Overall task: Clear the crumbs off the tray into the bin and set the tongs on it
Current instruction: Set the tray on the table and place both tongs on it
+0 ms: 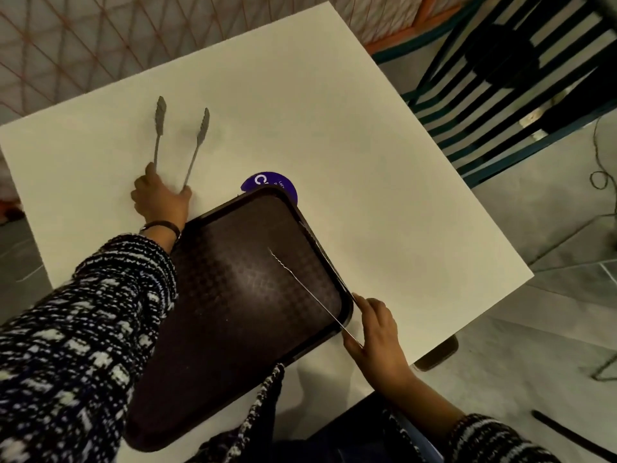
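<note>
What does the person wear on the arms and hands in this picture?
Both arms wear knitted sleeves, dark with white flecks: the left sleeve and the right sleeve. The left hand and the right hand wear no gloves. A thin dark band circles the left wrist.

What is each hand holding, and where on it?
The left hand grips the table tongs by their hinge end; the right hand grips the second tongs likewise.

Purple sticker half under tray, lettering unreadable; tray's left side under sleeve; far tongs hinge buried in left hand; near tongs hinge in right hand.
</note>
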Motion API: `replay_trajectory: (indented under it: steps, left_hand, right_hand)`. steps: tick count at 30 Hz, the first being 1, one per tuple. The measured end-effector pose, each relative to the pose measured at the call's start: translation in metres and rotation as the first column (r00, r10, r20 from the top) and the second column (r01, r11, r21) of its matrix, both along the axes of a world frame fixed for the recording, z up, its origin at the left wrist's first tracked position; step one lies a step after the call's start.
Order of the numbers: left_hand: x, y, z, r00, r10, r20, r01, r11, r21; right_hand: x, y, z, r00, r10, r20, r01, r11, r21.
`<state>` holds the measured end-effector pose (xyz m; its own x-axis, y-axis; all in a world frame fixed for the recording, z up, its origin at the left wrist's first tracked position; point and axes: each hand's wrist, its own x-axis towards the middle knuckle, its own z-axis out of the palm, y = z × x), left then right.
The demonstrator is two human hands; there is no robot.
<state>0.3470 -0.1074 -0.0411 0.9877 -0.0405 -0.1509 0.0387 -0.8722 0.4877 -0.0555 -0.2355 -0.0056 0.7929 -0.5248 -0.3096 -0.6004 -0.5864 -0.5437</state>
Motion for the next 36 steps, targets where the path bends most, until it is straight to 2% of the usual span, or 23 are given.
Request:
replay_trajectory:
  steps: [3,7,14,17,20,25,28,36]
  left_hand:
    - [-0.013,0.016,0.018,0.99,0.091,0.106,-0.069,0.979,-0.193]
    - [-0.058,0.046,0.042,0.986,0.157,0.056,-0.13,0.934,-0.333]
    - [-0.18,0.123,0.06,0.932,0.351,-0.091,-0.358,0.847,-0.393]
    - [-0.223,0.141,0.059,0.896,0.414,-0.158,-0.44,0.792,-0.423]
    - [-0.256,0.158,0.058,0.854,0.488,-0.183,-0.519,0.765,-0.383]
    - [-0.284,0.177,0.048,0.805,0.548,-0.225,-0.588,0.694,-0.414]
    - [-0.29,0.18,0.05,0.795,0.566,-0.217,-0.598,0.671,-0.439]
    - [-0.293,0.174,0.054,0.77,0.607,-0.198,-0.625,0.653,-0.427]
  right_hand:
    - [0.009,0.001,0.005,0.998,0.062,0.022,-0.062,0.998,0.001]
    - [0.028,0.004,0.002,0.986,0.159,0.045,-0.159,0.987,-0.015]
    - [0.079,0.025,0.0,0.939,0.344,0.008,-0.344,0.939,-0.006]
    - [0.092,0.034,-0.004,0.935,0.354,-0.013,-0.354,0.935,0.004]
    - [0.101,0.044,-0.01,0.926,0.376,-0.045,-0.375,0.927,0.023]
    - [0.105,0.049,-0.012,0.904,0.374,-0.208,-0.399,0.912,-0.096]
    - [0.11,0.051,-0.01,0.89,0.4,-0.221,-0.432,0.893,-0.128]
    - [0.123,0.053,-0.003,0.879,0.455,-0.143,-0.455,0.89,0.04]
